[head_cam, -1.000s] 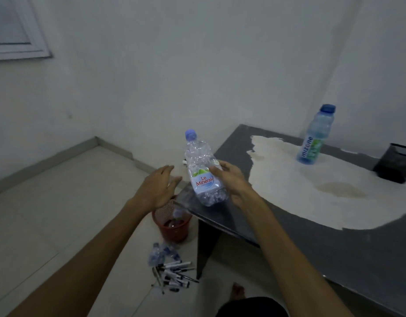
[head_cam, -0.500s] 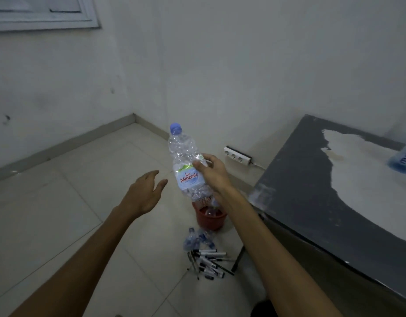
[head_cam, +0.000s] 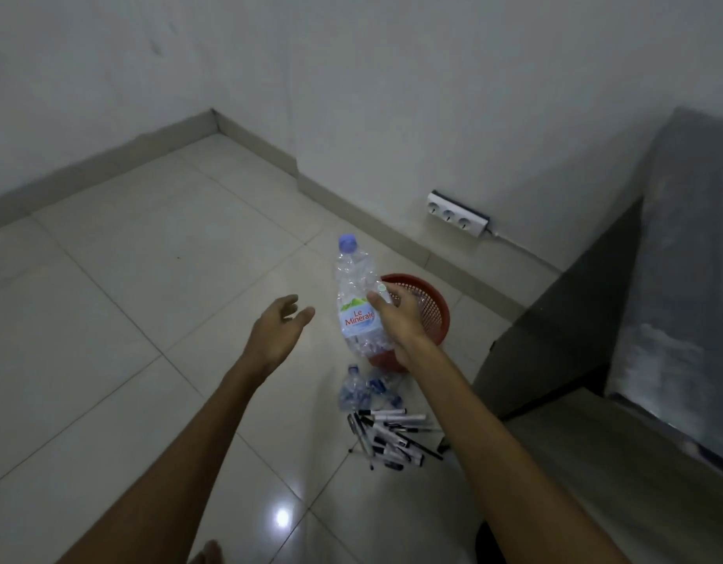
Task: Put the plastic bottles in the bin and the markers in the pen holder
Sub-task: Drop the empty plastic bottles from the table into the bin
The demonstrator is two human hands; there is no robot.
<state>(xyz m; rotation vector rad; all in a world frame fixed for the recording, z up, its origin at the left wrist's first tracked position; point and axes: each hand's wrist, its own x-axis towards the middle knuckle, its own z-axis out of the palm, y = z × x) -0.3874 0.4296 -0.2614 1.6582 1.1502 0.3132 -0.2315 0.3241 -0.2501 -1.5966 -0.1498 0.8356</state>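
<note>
My right hand (head_cam: 398, 319) has its grip closed around a clear bottle (head_cam: 358, 303), upright, blue cap on top, its label reading "Le Minerale" in red. I hold it above the floor (head_cam: 148, 278), just beside the red bin (head_cam: 431, 307). My left hand (head_cam: 276, 331) hangs empty, fingers loosely spread. Crushed bottles (head_cam: 362, 388) and a pile of markers (head_cam: 392, 435) lie on the floor near the desk (head_cam: 677, 319).

At the centre of the frame the right hand (head_cam: 396, 319) grips an upright clear bottle (head_cam: 358, 303) with a blue cap, just left of a red bin (head_cam: 431, 307) on the tiled floor (head_cam: 148, 278). The left hand (head_cam: 276, 331) hangs open nearby. Below lie crushed bottles (head_cam: 362, 388) and a heap of markers (head_cam: 388, 435). The grey worktop (head_cam: 685, 278) fills the right edge.
</note>
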